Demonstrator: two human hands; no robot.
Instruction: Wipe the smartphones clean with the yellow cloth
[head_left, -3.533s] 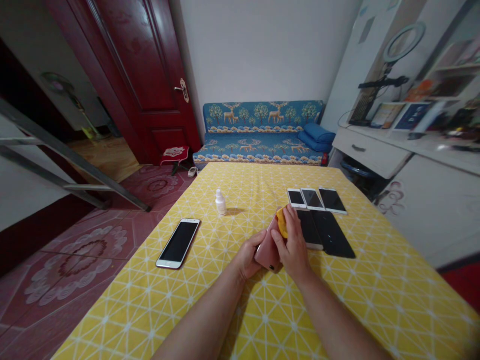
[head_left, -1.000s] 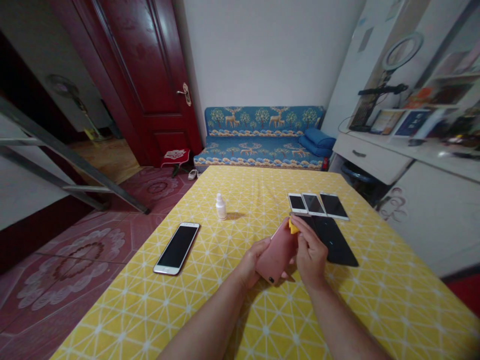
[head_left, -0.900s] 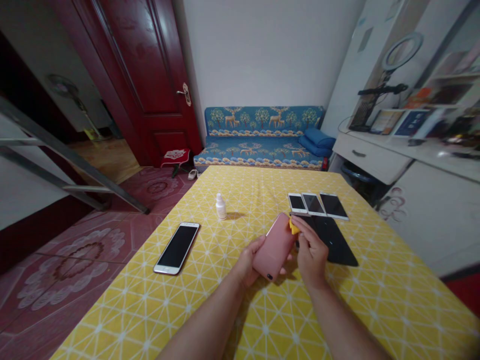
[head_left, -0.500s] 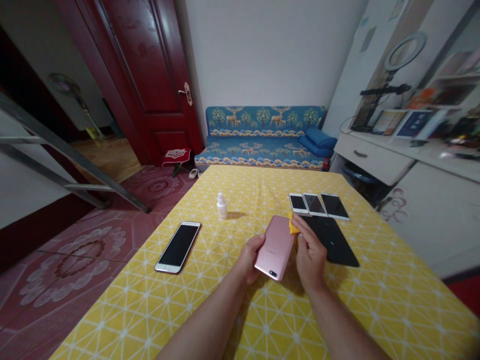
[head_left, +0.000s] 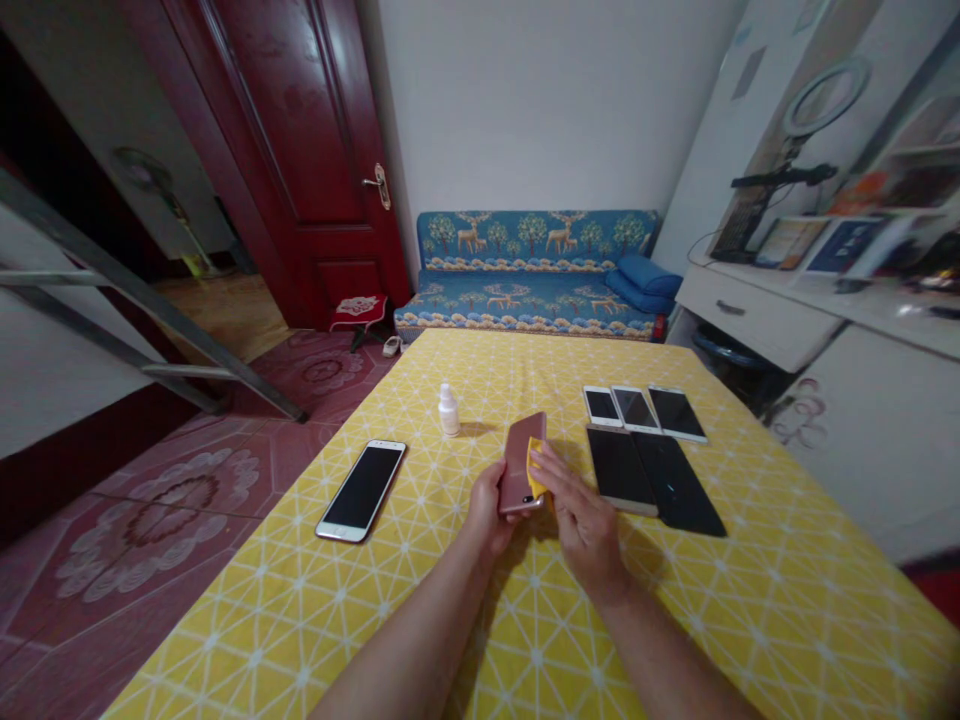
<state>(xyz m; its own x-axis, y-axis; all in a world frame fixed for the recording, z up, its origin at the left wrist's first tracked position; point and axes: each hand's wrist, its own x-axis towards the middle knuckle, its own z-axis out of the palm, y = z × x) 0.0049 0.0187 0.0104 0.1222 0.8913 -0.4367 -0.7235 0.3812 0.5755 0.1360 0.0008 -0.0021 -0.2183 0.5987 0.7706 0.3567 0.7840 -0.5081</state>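
My left hand (head_left: 487, 510) grips a pink phone (head_left: 519, 460) from below, holding it tilted on edge above the yellow patterned tablecloth (head_left: 712, 600). My right hand (head_left: 581, 520) presses a small yellow cloth (head_left: 535, 475) against the phone's right face. Only the phone's pink back and top edge show; its screen side is hidden behind the cloth and fingers.
A white-framed phone (head_left: 361, 488) lies screen up at the left. A small white dropper bottle (head_left: 448, 411) stands behind the hands. To the right lie two larger phones (head_left: 652, 480) and a row of three smaller ones (head_left: 643, 408). A blue sofa (head_left: 525, 270) stands beyond the table.
The pink phone was turned from lying back-up to standing on edge and shifted left. My right hand with the yellow cloth moved from its top corner onto its right face.
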